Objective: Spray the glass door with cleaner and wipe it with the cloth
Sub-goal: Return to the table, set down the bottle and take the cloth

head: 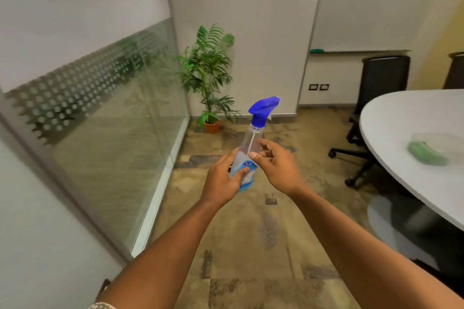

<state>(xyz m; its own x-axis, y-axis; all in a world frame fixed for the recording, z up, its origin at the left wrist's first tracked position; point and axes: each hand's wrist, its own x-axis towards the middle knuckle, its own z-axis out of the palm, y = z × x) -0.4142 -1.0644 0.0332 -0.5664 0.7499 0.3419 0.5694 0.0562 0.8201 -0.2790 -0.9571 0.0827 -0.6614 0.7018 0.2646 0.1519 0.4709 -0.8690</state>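
Both of the person's bare hands meet at a clear spray bottle (247, 155) held out in front of the body, above the patterned carpet (251, 246). The left hand (223, 179) wraps the lower, labelled part of the bottle, its thumb pressed across the blue label and its fingers curled around the far side. The right hand (276, 163) is at the bottle's upper body, thumb tip against the clear plastic and fingers loosely curled beside it (whether those fingers actually press the bottle, I cannot tell). The bottle stands nearly upright, tilted slightly to the right, with its blue trigger head (263, 109) at the top and the nozzle pointing right, away from the glass. The glass door (108, 148) runs along the left side, its upper part frosted and edged with a band of dots, and neither hand touches it. A green cloth (428, 153) lies blurred on the white rounded table (401, 118) at the right, well apart from both hands. Beyond the bottle, 1 potted plant (209, 75) stands in the corner, and a black office chair (376, 98) sits behind the table.
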